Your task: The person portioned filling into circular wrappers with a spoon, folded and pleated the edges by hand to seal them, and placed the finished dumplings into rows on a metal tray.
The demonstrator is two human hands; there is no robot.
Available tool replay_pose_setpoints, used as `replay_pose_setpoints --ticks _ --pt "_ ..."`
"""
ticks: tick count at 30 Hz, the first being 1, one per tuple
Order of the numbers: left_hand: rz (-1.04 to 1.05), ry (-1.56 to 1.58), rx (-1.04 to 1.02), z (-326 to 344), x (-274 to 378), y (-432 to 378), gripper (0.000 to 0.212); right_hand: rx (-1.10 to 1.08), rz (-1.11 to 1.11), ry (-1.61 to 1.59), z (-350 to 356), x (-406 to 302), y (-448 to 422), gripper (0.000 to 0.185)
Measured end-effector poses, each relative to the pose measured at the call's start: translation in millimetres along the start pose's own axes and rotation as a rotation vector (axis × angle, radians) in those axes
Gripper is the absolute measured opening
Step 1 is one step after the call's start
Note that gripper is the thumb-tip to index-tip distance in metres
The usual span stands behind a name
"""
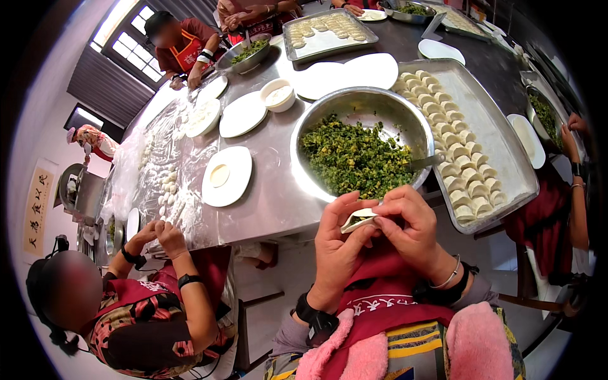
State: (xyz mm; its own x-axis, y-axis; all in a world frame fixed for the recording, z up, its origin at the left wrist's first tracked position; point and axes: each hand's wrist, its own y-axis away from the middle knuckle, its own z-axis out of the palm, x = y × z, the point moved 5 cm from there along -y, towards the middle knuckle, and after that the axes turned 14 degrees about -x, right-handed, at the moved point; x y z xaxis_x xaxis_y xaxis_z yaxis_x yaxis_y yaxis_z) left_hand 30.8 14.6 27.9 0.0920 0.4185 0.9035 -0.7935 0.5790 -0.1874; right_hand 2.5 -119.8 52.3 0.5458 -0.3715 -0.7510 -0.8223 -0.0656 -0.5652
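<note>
Between my left hand [339,242] and my right hand [413,228] is a partly folded dumpling [359,220], with green filling showing at its open side. Both hands pinch its dough, the right at the right end of the edge. Just beyond them stands a large steel bowl [304,166] of chopped green and yellow filling [356,154], and a metal utensil [425,162] rests over its right rim. To the right, a metal tray [515,166] holds rows of folded dumplings [456,147]. One round wrapper [220,175] lies on a white plate [237,190] to the left.
A co-worker [156,294] sits at the left, hands near the floured table [266,190]; another [185,47] works across it. White plates [244,114], a small white bowl [278,95] and a second dumpling tray [327,33] stand beyond. Another person's arm [577,190] is at the right.
</note>
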Motion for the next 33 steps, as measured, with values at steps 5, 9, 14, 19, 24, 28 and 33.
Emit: replay_pose_setpoints --ticks 5,9,14,19,24,28,33 --pt "0.024 0.251 0.034 -7.3 -8.5 -1.8 0.045 0.039 -0.063 0.088 -1.0 -2.9 1.9 0.017" --pt "0.013 0.238 0.032 -4.5 -10.9 1.3 0.039 0.039 -0.018 0.063 0.6 -3.6 2.3 0.015" --pt "-0.025 0.063 0.008 0.5 -4.6 1.3 0.039 0.011 -0.033 0.043 1.1 -2.1 2.2 0.013" --pt "-0.057 -0.062 -0.015 -1.3 -6.2 1.2 0.035 0.000 -0.066 0.090 2.9 -1.7 1.8 0.012" --pt "-0.036 -0.077 -0.011 -3.1 -8.2 1.7 0.039 0.043 0.106 -0.102 2.4 2.1 1.9 0.013" --pt "-0.009 -0.013 -0.027 1.1 -3.1 -1.4 0.050 -0.023 -0.111 0.126 1.2 -2.0 1.9 0.017" --pt "0.011 0.145 0.047 -5.3 -14.7 2.0 0.052 0.021 -0.093 0.124 -1.6 -4.9 7.4 0.018"
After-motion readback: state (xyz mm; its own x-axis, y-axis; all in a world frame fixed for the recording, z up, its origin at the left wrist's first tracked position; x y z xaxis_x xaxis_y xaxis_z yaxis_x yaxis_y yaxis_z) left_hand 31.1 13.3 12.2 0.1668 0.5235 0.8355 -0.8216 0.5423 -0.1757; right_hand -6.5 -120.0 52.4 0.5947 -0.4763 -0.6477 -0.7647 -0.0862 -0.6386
